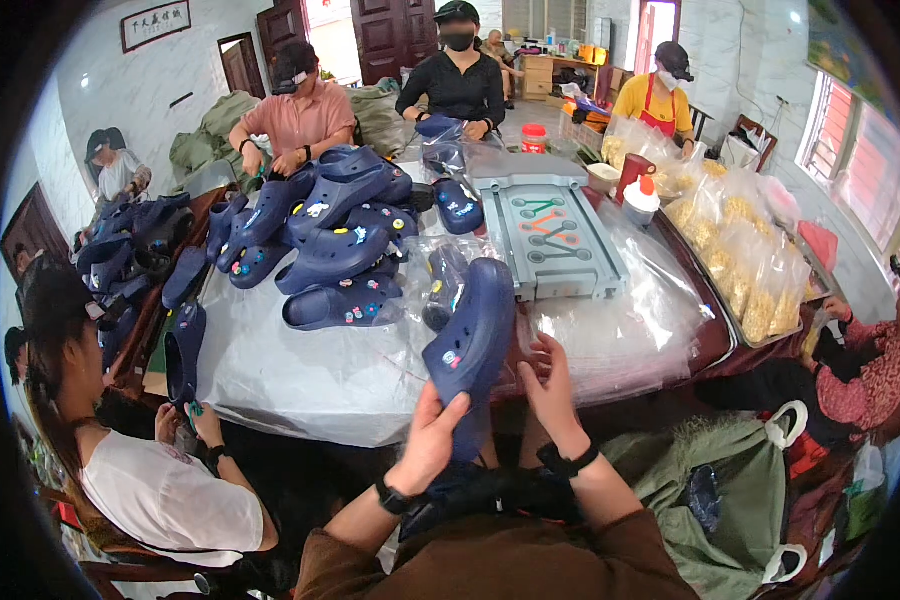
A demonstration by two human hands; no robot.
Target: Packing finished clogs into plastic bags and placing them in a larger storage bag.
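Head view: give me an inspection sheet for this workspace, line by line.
Surface: table covered with a pale sheet and clear plastic bags.
Job's things: navy clog with small charms, held up over the near table edge.
Clutter: pile of navy clogs; grey tool tray with coloured wrenches; bags of yellow pieces; red-capped jar.
Grippers: left hand grips the clog's lower end; right hand touches its side, fingers spread. Both wrists wear black bands.
Cables: nothing seen.
Surroundings: several other people seated or standing round the table; green sacks at the right; dark doors, window at right.
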